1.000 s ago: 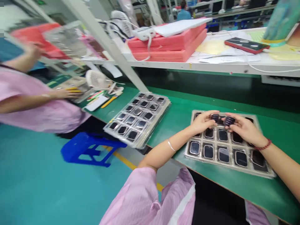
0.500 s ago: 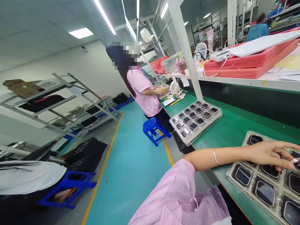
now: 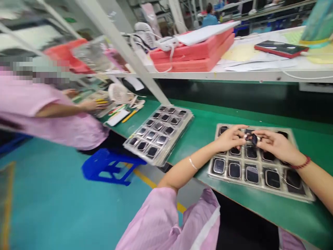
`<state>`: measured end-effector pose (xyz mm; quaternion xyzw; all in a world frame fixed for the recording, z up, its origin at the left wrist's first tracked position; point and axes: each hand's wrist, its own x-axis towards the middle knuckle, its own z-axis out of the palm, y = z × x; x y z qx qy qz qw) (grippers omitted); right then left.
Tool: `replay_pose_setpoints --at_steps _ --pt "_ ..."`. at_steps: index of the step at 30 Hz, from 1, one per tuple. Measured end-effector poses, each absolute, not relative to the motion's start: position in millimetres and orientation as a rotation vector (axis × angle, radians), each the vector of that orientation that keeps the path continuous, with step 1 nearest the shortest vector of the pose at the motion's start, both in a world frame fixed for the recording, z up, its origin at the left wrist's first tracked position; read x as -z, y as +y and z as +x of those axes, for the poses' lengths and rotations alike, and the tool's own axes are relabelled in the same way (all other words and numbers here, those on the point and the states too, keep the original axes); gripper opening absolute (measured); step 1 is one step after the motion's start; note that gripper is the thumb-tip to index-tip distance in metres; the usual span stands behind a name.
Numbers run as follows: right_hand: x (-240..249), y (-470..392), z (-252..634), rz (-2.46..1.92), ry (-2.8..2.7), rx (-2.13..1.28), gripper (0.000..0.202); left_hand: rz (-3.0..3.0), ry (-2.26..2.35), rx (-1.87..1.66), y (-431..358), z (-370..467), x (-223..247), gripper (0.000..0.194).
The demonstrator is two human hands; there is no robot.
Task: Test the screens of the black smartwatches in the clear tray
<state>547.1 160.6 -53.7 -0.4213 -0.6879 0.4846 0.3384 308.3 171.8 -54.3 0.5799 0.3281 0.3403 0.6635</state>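
Note:
Both of my hands are over a clear plastic tray (image 3: pixel 212 172) near the bench edge. Its pockets hold several dark, glossy, rounded-square pieces with pale rims, like watch faces (image 3: pixel 252 173). My left hand (image 3: pixel 230 139) pinches one side of a small dark watch-face-like piece (image 3: pixel 251 139). On the piece's other side, my right hand (image 3: pixel 279 147) grips it with thumb and fingers. The piece is tilted above the tray's back rows, partly covered by fingertips. A bracelet circles each wrist.
A stack of similar filled trays (image 3: pixel 156 132) stands left on the green bench (image 3: pixel 200 121). Beyond lie a white fan (image 3: pixel 119 93) and a yellow-handled tool (image 3: pixel 131 114). A co-worker (image 3: pixel 52 107) stands by a blue stool (image 3: pixel 109 165). The shelf above holds red foam trays (image 3: pixel 192 55) and a phone (image 3: pixel 281 48).
My view has swung right and towards the bench. My right hand, out of view before, now shows at the tray. Both hands meet on one small dark piece.

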Motion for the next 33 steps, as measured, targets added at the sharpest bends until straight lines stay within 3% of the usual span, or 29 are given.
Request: replay_pose_setpoints --at_steps 4,17,24,33 --pt "46.6 159.9 544.0 -1.147 -1.736 -1.317 0.047 1.319 0.739 -0.784 173.6 307.8 55.9 0.078" --pt "47.3 157.9 545.5 -1.084 -1.781 -1.298 0.041 1.355 0.765 -0.757 173.1 309.9 53.8 0.074" --pt "45.9 159.1 543.3 -1.070 -1.581 -1.420 0.048 1.347 0.801 -0.832 173.3 310.9 53.5 0.058" --pt "43.9 156.9 541.5 -1.120 -1.647 -1.415 0.038 1.358 0.874 -0.840 171.0 311.9 50.3 0.055"
